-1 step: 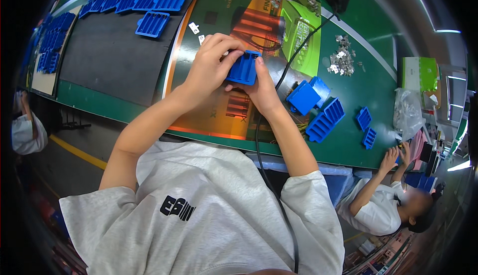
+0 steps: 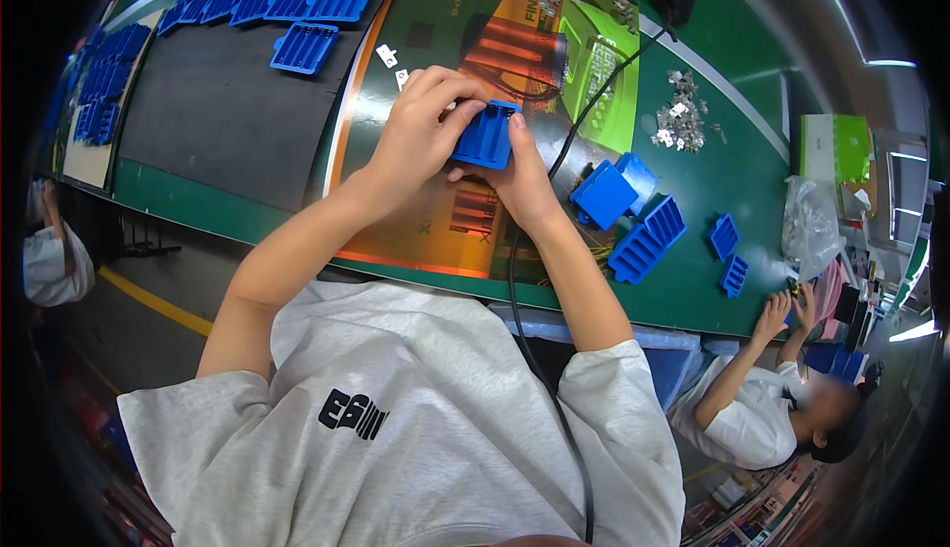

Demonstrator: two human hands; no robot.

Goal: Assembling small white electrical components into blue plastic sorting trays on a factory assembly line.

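A blue plastic battery holder (image 2: 484, 139) with long open slots is held over the printed mat, with small metal contacts along its far end. My right hand (image 2: 522, 171) grips it from the right, thumb along the side and fingertips showing beneath the near edge. Curled over its far left corner, my left hand (image 2: 426, 121) has thumb and forefinger pinched against the holder; whether a small part sits between them is hidden. Two small white-looking metal plates (image 2: 387, 56) lie on the mat just beyond my left hand.
Rows of blue holders (image 2: 305, 48) lie on a black mat (image 2: 228, 101) at the left. To the right are more holders (image 2: 648, 240), a pile of metal contacts (image 2: 681, 121) and a clear plastic bag (image 2: 811, 222). A black cable (image 2: 594, 106) crosses the mat. A co-worker (image 2: 752, 403) works at far right.
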